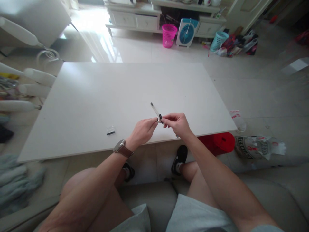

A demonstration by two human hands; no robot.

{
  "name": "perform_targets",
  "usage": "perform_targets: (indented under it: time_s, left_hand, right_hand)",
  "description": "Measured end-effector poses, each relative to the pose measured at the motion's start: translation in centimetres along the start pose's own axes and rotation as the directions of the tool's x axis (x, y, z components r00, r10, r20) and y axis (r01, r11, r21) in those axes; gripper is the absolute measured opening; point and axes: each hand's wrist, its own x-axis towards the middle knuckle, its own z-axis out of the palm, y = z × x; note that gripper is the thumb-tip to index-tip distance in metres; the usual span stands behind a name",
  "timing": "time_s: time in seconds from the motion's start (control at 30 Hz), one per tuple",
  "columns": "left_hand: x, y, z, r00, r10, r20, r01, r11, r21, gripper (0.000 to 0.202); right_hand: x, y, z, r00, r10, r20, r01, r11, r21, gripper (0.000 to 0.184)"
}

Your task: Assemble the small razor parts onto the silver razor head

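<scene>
My left hand (144,130) and my right hand (177,123) meet above the front edge of the white table, fingertips nearly touching. Between them is a slim, pale pen-like stick (155,109) with a dark end, tilted up and to the left. A small black piece (160,116) sits on it at the fingertips. Both hands pinch at this spot; which fingers bear on the stick and which on the black piece is too small to tell. Left of my hands, a small clear piece with a black strip (110,132) lies on the table.
The white table (125,87) spans the view before me. White chairs (36,76) stand at its left. A red bin (223,143) and a printed plastic bag (259,147) are on the floor at right. Beyond are a pink basket (169,36) and a blue fan (187,32).
</scene>
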Motion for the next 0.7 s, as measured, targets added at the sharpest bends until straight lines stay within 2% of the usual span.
perform_targets:
  time_s: [0.2, 0.43, 0.7]
  left_hand:
    - [-0.03, -0.11, 0.17, 0.999, -0.035, -0.023, 0.035, 0.999, 0.014, 0.031]
    - [0.02, 0.05, -0.10, 0.998, -0.052, -0.019, 0.051, 0.999, -0.012, 0.030]
    - [-0.12, 0.11, 0.40, 0.996, -0.086, -0.016, 0.086, 0.996, -0.012, 0.032]
  right_hand:
    - [0.09, -0.13, 0.02, 1.000, 0.027, 0.009, -0.027, 0.999, -0.021, 0.030]
    - [0.05, -0.05, 0.00, 1.000, 0.018, -0.001, -0.018, 1.000, -0.025, 0.028]
    - [0.10, -0.23, -0.16, 0.998, 0.058, 0.021, -0.057, 0.996, -0.066, 0.030]
